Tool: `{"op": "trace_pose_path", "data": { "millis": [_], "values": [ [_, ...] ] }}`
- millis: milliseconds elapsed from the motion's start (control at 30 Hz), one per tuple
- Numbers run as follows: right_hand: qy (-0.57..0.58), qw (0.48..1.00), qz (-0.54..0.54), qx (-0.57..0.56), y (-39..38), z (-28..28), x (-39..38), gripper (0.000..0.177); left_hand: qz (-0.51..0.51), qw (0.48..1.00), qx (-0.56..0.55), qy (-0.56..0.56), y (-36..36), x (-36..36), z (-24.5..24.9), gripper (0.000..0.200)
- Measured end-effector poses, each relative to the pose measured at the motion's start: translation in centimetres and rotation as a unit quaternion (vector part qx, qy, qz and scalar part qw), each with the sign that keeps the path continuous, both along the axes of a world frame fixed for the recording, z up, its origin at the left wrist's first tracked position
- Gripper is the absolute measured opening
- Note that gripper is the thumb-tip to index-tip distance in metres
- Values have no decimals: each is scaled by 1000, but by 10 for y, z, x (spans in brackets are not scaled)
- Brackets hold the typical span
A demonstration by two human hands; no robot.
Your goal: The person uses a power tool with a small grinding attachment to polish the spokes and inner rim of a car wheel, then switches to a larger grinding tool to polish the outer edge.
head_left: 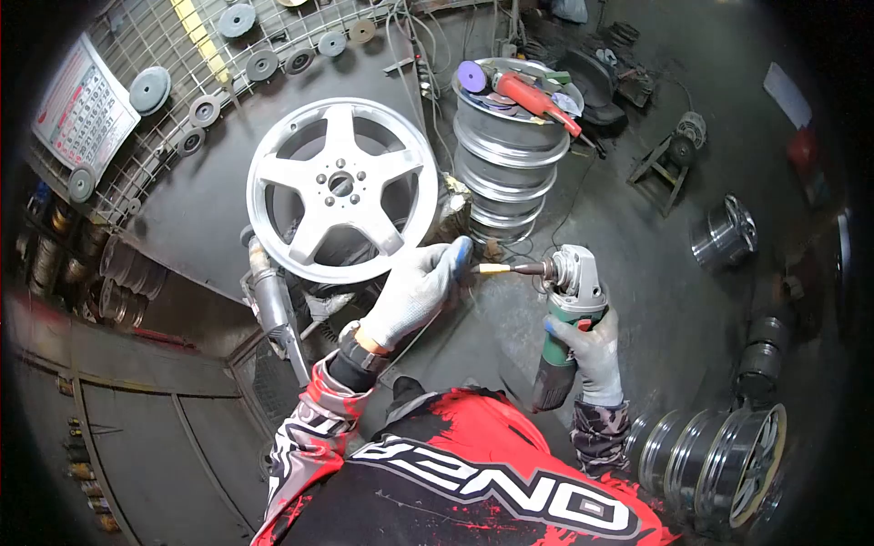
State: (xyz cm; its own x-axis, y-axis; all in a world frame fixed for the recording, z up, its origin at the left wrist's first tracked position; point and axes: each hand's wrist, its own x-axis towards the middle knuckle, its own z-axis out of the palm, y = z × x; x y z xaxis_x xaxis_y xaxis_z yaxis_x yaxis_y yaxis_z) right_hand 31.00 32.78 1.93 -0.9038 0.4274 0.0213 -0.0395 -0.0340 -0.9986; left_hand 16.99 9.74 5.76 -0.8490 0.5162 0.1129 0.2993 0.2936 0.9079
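My right hand (592, 355), in a grey-white glove with blue fingertips, is wrapped around the green body of an angle grinder (557, 350). From the grinder's metal head a slim shaft attachment (510, 268) with a yellowish end points left. My left hand (414, 287), gloved the same way, is closed at the tip of that shaft; the fingers hide what lies between them. Just behind the left hand stands a silver five-spoke wheel rim (341, 191), face toward me. Its lower right edge is partly covered by my left hand.
A stack of rims (505, 173) carries a red power tool (537, 100) and abrasive discs. Left of the wheel hangs a grey air tool (273, 296). Discs hang on a wire grid (259, 36) beside a calendar (86, 105). More rims (710, 455) lie at lower right.
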Motion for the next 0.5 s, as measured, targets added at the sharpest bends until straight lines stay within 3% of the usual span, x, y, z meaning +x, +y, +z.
{"op": "trace_pose_path", "data": {
  "millis": [33,67,100,167,300,367,433,467,500],
  "values": [
    [19,1000,6,-3,-1,-1,-2,59,58,996,34,-60,1,3,0,42],
    [18,1000,10,-2,-1,-3,-3,59,70,990,102,-65,-2,-2,-17,42],
    [18,1000,11,-6,-1,-5,-4,61,73,990,103,-64,-5,0,-22,42],
    [18,1000,14,-8,-2,-3,-8,62,88,926,304,-204,-9,8,-28,41],
    [-4,999,36,-22,-8,5,-11,59,37,964,230,-128,-9,20,-14,26],
    [-5,999,48,-18,-11,7,-13,56,61,973,200,-99,-13,14,-20,21],
    [-1,999,37,-31,-17,12,-13,48,81,933,291,-194,-12,14,-17,24],
    [0,999,44,-29,-18,11,-14,48,146,909,307,-242,-10,12,-20,27],
    [9,999,36,-17,-18,7,-16,45,162,892,351,-233,-14,7,-32,30]
  ]
}}
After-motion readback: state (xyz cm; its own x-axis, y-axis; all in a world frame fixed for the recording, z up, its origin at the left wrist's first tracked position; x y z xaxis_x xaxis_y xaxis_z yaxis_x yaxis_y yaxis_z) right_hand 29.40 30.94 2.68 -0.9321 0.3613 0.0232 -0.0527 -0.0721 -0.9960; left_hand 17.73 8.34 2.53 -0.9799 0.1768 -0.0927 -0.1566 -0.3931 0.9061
